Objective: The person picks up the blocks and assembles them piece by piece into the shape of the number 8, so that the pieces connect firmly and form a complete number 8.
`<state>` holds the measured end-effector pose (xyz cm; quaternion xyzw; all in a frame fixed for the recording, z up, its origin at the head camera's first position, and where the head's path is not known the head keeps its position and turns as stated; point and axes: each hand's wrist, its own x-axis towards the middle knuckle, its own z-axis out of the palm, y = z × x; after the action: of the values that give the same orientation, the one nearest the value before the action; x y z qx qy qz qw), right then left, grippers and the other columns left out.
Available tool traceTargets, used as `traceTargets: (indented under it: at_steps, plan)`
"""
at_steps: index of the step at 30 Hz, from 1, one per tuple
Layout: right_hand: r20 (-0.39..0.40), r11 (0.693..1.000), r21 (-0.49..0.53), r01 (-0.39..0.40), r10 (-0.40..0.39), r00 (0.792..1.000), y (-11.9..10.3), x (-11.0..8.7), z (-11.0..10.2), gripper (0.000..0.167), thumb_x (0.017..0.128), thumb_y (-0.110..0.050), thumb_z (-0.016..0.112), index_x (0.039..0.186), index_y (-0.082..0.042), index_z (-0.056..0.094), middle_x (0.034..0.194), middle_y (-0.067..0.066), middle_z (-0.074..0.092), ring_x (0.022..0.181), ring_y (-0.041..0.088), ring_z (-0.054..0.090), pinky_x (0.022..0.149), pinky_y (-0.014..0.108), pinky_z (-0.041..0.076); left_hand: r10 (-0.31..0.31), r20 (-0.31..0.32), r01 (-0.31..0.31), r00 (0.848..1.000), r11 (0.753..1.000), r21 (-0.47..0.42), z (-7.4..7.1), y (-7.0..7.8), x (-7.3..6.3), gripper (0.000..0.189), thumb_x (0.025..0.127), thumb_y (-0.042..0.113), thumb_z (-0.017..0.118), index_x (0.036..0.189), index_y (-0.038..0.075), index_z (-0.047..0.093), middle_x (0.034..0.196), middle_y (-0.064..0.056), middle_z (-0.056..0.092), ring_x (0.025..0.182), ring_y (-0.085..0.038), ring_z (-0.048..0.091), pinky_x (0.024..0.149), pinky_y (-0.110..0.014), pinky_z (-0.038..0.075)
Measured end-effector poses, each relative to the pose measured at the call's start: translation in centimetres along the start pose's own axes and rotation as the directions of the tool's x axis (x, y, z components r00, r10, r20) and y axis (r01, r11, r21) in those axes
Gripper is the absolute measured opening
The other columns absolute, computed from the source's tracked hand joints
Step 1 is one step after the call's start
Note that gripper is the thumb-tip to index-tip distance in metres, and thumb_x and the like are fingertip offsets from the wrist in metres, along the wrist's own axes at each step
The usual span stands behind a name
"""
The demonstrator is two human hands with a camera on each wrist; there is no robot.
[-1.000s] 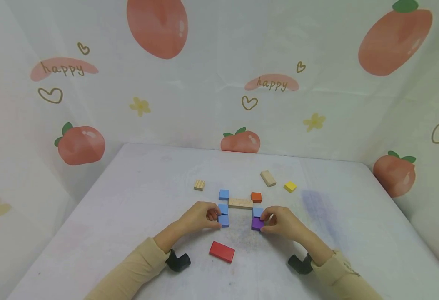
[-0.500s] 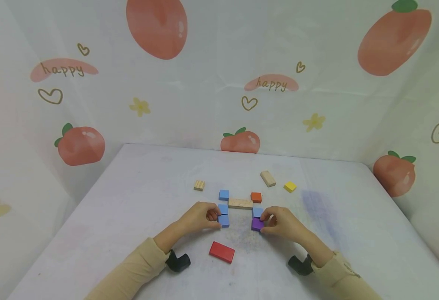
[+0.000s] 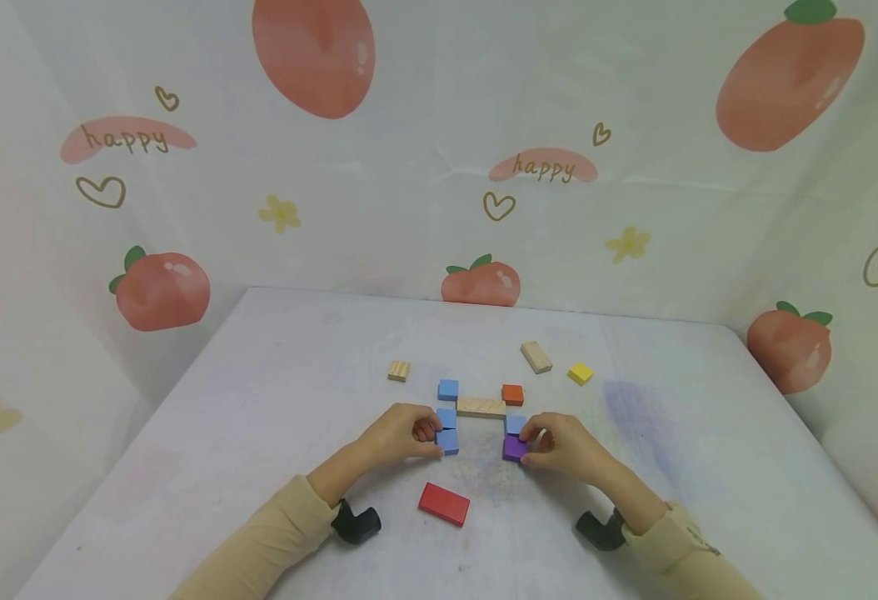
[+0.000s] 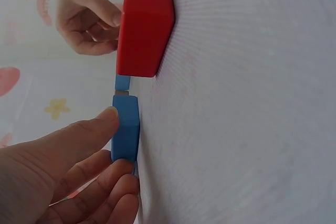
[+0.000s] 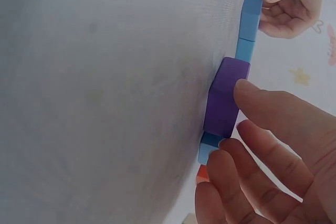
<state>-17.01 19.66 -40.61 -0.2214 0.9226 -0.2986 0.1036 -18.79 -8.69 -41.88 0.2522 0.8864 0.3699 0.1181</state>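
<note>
In the head view my left hand (image 3: 400, 433) pinches the nearer of two blue blocks (image 3: 447, 442) from its left side. The left wrist view shows the thumb on one edge of that blue block (image 4: 126, 129) and curled fingers at its far end. Opposite, my right hand (image 3: 565, 446) pinches a purple block (image 3: 515, 448), its thumb and fingertips on the block's edges (image 5: 227, 98). Another blue block (image 3: 516, 424) lies right behind the purple one. Between the two columns a long plain wooden block (image 3: 481, 407) runs crosswise, with a blue block (image 3: 448, 389) and an orange-red block (image 3: 512, 394) behind its ends.
A red rectangular block (image 3: 444, 504) lies nearest the body, between the forearms. Farther back are a striped wooden block (image 3: 399, 371), a plain wooden block (image 3: 536, 357) and a yellow block (image 3: 580, 373). A printed curtain (image 3: 409, 167) hangs behind the white table (image 3: 296, 350).
</note>
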Motion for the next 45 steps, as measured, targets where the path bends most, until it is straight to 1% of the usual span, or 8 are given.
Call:
traceTargets:
  at_steps: [5,15,23,31,37,41,45]
  plan:
    - [-0.014,1.000,0.005,0.030,-0.030,0.999,-0.04,-0.09,-0.05,0.022,0.074,-0.012,0.076,0.092,-0.005,0.065,0.090,0.003,0.065,0.072,0.009,0.054,0.061,0.017,0.045,-0.004,0.000,0.004,1.000,1.000,0.003,-0.02,0.06,-0.01,0.025,0.075,0.013,0.077,0.095,0.003,0.065,0.078,0.000,0.061,0.074,-0.009,0.054,0.068,-0.016,0.046]
    - [-0.017,0.999,-0.003,0.048,-0.048,0.999,0.14,-0.10,0.11,0.021,0.075,-0.012,0.076,0.091,-0.006,0.065,0.090,0.003,0.065,0.073,0.008,0.054,0.062,0.017,0.045,-0.012,0.006,0.012,1.000,1.000,0.003,-0.11,0.27,-0.09,0.026,0.076,0.014,0.076,0.096,0.003,0.065,0.079,0.000,0.061,0.075,-0.009,0.054,0.068,-0.016,0.046]
    - [-0.026,0.999,-0.010,0.040,-0.040,0.999,0.14,-0.04,0.18,0.021,0.075,-0.012,0.076,0.091,-0.006,0.065,0.089,0.002,0.065,0.072,0.006,0.053,0.061,0.017,0.045,-0.005,0.001,0.005,1.000,1.000,0.007,-0.12,0.30,-0.15,0.025,0.076,0.013,0.077,0.095,0.002,0.065,0.078,0.000,0.060,0.074,-0.010,0.053,0.067,-0.015,0.046]
    - [-0.022,1.000,-0.010,0.017,-0.017,1.000,0.04,-0.04,0.15,0.021,0.075,-0.014,0.076,0.091,-0.007,0.065,0.088,0.001,0.065,0.072,0.005,0.052,0.061,0.017,0.045,-0.010,0.003,0.010,1.000,1.000,0.007,-0.11,0.27,-0.14,0.026,0.076,0.013,0.077,0.095,0.002,0.065,0.079,0.000,0.061,0.074,-0.010,0.053,0.067,-0.016,0.046]
    - [-0.019,1.000,-0.006,0.019,-0.019,1.000,-0.01,-0.08,0.04,0.021,0.075,-0.015,0.076,0.091,-0.007,0.065,0.089,0.001,0.065,0.072,0.005,0.052,0.061,0.017,0.045,-0.018,0.004,0.018,1.000,1.000,0.005,-0.12,0.25,-0.10,0.026,0.076,0.014,0.077,0.096,0.002,0.065,0.079,-0.001,0.061,0.074,-0.010,0.054,0.068,-0.016,0.046]
    - [-0.037,1.000,-0.013,0.011,-0.012,0.999,-0.29,-0.13,-0.20,0.021,0.075,-0.014,0.076,0.091,-0.007,0.065,0.089,0.002,0.065,0.072,0.006,0.052,0.060,0.017,0.045,-0.015,0.005,0.015,1.000,1.000,0.000,-0.11,0.22,-0.09,0.026,0.076,0.013,0.076,0.096,0.002,0.065,0.079,-0.001,0.061,0.074,-0.010,0.054,0.068,-0.016,0.046]
    - [-0.058,0.999,-0.013,0.031,-0.032,0.998,-0.73,-0.22,-0.41,0.020,0.076,-0.014,0.075,0.091,-0.007,0.065,0.089,0.003,0.066,0.072,0.006,0.053,0.062,0.018,0.045,-0.006,0.003,0.006,1.000,1.000,-0.001,-0.10,0.20,-0.10,0.026,0.076,0.013,0.076,0.096,0.002,0.065,0.079,-0.001,0.062,0.074,-0.009,0.054,0.068,-0.016,0.046]
